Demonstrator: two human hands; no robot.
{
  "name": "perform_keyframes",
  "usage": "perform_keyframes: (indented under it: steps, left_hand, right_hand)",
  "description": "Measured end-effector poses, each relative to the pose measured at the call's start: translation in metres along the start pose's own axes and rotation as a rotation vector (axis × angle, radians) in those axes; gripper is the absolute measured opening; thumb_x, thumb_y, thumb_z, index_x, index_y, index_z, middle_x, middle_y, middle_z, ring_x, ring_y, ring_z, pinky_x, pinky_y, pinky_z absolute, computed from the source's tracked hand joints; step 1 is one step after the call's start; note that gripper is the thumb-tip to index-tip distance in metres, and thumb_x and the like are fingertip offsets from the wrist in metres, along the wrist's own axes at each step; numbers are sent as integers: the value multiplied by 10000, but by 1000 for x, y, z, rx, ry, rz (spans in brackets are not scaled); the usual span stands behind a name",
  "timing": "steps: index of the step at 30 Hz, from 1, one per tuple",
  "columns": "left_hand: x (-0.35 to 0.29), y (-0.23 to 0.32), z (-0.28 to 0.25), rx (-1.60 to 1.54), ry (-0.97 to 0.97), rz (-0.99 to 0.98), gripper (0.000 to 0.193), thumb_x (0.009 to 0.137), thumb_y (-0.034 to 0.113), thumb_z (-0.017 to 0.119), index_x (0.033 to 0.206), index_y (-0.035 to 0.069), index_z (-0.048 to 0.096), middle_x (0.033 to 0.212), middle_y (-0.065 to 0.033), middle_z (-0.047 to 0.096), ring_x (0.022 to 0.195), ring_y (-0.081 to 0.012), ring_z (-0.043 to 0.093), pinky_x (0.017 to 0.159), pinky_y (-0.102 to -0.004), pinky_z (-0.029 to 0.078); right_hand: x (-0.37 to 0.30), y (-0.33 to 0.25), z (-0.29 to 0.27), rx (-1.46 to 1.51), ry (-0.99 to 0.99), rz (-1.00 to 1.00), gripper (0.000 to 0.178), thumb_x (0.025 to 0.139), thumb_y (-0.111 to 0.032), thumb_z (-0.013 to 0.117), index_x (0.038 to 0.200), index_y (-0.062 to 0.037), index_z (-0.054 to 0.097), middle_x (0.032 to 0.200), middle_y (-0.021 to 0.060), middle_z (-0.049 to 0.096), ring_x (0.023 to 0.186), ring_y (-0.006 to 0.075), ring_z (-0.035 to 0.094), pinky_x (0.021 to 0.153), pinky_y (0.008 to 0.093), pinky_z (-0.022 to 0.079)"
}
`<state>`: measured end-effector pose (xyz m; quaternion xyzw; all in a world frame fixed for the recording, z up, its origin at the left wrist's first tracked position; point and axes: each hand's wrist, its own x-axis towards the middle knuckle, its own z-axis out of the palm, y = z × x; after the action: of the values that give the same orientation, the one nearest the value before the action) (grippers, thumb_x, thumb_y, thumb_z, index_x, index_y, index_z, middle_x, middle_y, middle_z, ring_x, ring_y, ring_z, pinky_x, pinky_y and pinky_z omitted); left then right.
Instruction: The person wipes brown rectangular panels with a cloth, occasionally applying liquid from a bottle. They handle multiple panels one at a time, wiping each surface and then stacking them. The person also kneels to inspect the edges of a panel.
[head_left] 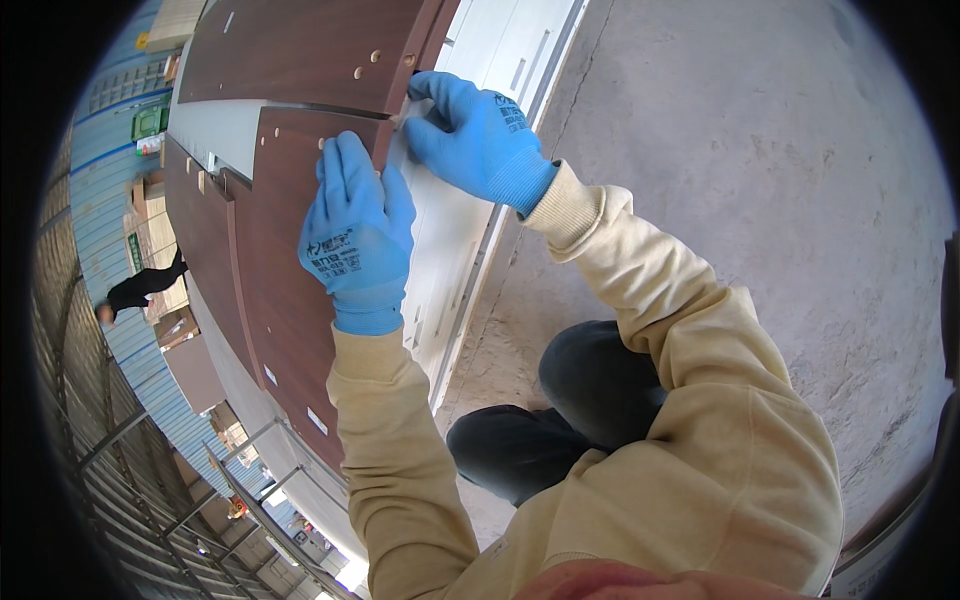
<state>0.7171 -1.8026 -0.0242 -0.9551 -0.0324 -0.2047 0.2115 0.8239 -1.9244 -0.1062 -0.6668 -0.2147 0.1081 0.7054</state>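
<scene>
My gloved left hand (357,240) lies with its fingers stretched out on a dark brown panel (290,190), near its corner. Another brown panel (300,50) meets it at a narrow seam, and both have small round holes near their edges. Just right of that seam is my gloved right hand (475,135), its fingers and thumb curled against the panels' edge. Whatever sits between those fingertips is too small or hidden to make out. Both gloves are blue with dark print.
White slotted boards (450,230) lie under the brown panels, beside the concrete floor (740,160). A lower brown panel (205,240) extends to the left. Farther off are a person in dark clothes (145,290), a green bin (150,120), cardboard boxes (193,372) and a blue wall (105,200).
</scene>
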Motion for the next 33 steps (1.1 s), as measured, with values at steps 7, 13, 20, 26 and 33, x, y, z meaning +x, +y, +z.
perform_keyframes:
  steps: [7, 13, 20, 26, 33]
  left_hand:
    - [-1, 6, -2, -7, 31, -26, 474, 963, 228, 765, 1394, 44, 695, 1386, -203, 720, 1139, -354, 770, 899, -391, 636]
    - [-1, 7, -5, -35, 64, -10, 457, 942, 189, 788, 1369, 45, 716, 1350, -203, 739, 1106, -350, 781, 880, -384, 640]
    - [-1, 5, -2, -31, 71, -9, 467, 959, 224, 766, 1380, 32, 698, 1358, -215, 731, 1090, -348, 787, 854, -385, 650]
    - [0, 0, 5, 2, 54, 10, 506, 993, 293, 732, 1415, 24, 659, 1382, -221, 715, 1109, -346, 783, 823, -385, 665]
    - [0, 1, 7, -1, 59, 0, 484, 992, 289, 731, 1395, 26, 672, 1384, -214, 716, 1115, -345, 781, 831, -382, 663]
  right_hand:
    - [0, -2, 2, -31, -45, 6, 536, 997, -267, 630, 1471, -21, 588, 1001, 169, 784, 860, 304, 789, 853, 419, 636]
    - [1, 1, 6, -32, -8, 25, 545, 973, -258, 657, 1461, -25, 593, 1002, 157, 781, 865, 306, 789, 858, 418, 638]
    - [3, -6, 2, -2, -50, 65, 557, 976, -244, 690, 1463, 9, 596, 1028, 166, 781, 890, 256, 782, 872, 385, 637]
    - [1, -1, 5, -11, -43, 69, 546, 982, -234, 701, 1459, 16, 611, 1053, 176, 779, 898, 227, 778, 880, 366, 638]
    - [2, -3, 3, 1, -37, 79, 506, 990, -224, 692, 1431, 17, 632, 1094, 177, 777, 909, 231, 780, 878, 366, 640]
